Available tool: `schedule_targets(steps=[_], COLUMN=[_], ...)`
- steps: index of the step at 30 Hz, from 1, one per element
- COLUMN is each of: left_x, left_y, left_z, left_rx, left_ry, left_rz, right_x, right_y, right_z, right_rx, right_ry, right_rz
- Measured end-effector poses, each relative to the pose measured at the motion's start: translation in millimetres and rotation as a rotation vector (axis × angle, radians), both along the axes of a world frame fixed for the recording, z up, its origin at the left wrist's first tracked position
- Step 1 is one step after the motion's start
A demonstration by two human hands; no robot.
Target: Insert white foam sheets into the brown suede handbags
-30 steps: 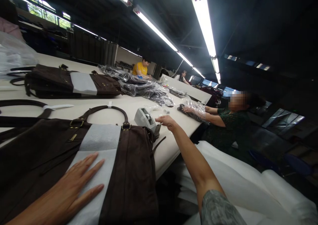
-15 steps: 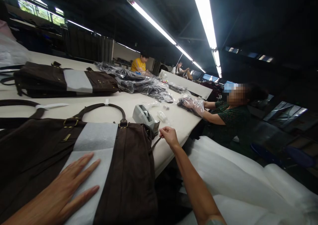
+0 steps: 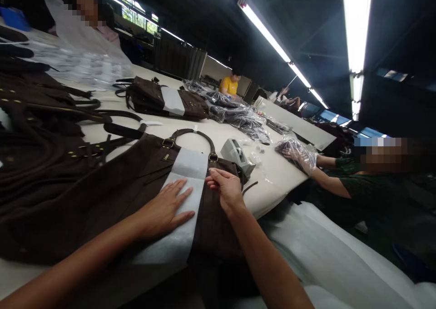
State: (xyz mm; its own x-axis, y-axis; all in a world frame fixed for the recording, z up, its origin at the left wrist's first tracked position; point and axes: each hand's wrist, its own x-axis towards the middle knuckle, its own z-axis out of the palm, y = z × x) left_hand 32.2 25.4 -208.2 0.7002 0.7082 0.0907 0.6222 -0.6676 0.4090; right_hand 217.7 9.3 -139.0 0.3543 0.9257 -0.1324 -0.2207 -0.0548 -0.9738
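Observation:
A dark brown handbag (image 3: 143,168) lies on the table, a white paper strip (image 3: 189,163) wrapped over its middle. Flat on that strip rests my left hand (image 3: 172,206), fingers spread. My right hand (image 3: 225,186) is at the strip's right edge, just below a handle buckle; its thumb and fingertips are pinched together, and what they hold, if anything, is too small to make out. A thin dark strap (image 3: 250,187) sticks out past the bag's right side. Just beyond the bag stands a grey tape dispenser (image 3: 236,156).
Another wrapped brown bag (image 3: 143,97) lies farther back, beside plastic-covered bags (image 3: 235,111). More brown bags (image 3: 37,127) are piled at left. A co-worker's hands (image 3: 299,156) handle a plastic-wrapped item at right. White sheet material (image 3: 327,241) lies below the table edge.
My right hand has let go of the thin strap and moved left to the paper strip. My left hand remains flat on the strip. The view has swung left, showing more bags and another person.

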Motion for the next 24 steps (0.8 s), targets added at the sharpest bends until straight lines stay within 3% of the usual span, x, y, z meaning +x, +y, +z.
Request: schedule_targets(steps=[3,8,16,24], left_x=[0.7,1.3,2.2,3.1], left_y=[-1.1,-5.1,-4.0,-6.3], left_z=[0.7,8.5,3.2,12.7], left_rx=[-0.011,-0.032,-0.052,-0.082], left_ry=[0.003,-0.012,-0.112,-0.030], left_rz=[0.000,0.011,0.014,0.009], right_x=[-22.0,-35.2,-46.6,-52.0], right_y=[20.0,38.0,36.5,26.5], right_z=[-13.5,-26.5,-37.6,-41.1], right_rx=[-0.086,-0.172,-0.182,-0.249], right_ry=[0.020,0.032,-0.018,-0.066], right_rz=[-0.040,-0.124,-0.131,-0.169])
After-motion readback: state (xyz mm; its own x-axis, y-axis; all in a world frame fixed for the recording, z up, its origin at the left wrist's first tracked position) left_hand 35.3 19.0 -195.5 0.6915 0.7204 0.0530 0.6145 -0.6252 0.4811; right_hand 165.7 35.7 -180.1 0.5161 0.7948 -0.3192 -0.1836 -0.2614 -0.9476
